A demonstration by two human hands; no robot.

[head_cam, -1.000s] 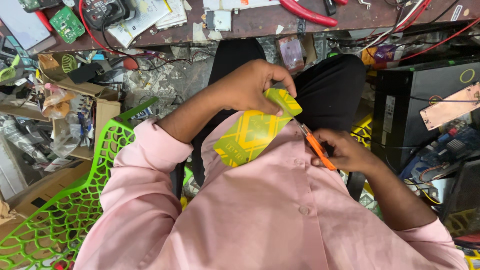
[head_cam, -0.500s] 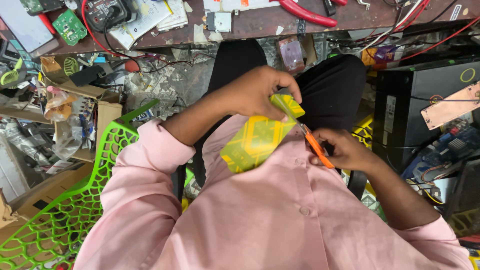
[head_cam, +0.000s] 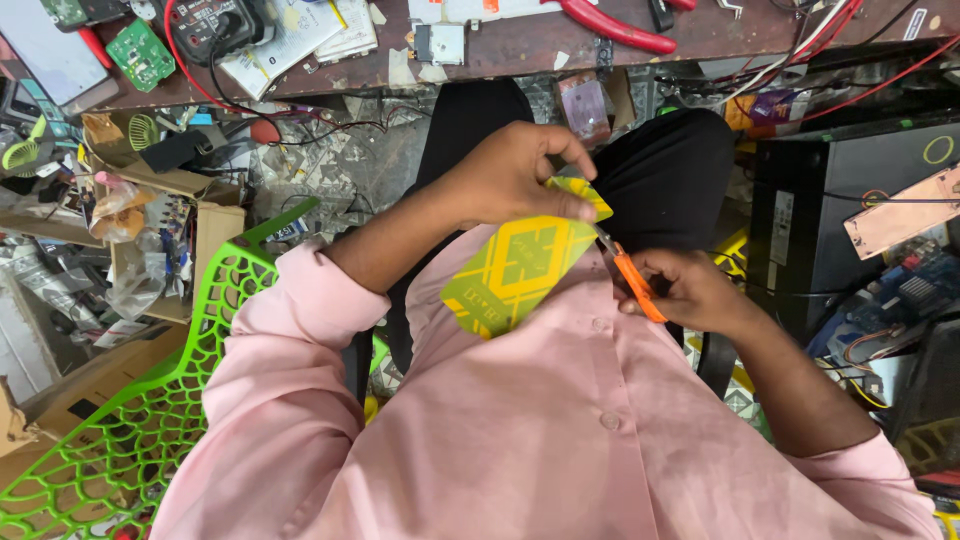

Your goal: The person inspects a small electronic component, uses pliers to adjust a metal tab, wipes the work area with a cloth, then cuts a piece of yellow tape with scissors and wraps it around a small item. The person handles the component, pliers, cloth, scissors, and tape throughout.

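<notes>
Yellow-green patterned packet (head_cam: pixel 520 268) tilted at chest, orange-handled scissors (head_cam: pixel 630 280) at its edge.

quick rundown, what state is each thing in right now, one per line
left hand: pinching the top end of the packet
yellow-green packet: held up, tilted, over the pink shirt
right hand: gripping the scissors' handle
orange-handled scissors: blades at the packet's upper right edge; open or shut unclear
red pliers: lying unused on the workbench
green chair: beside the left arm
</notes>
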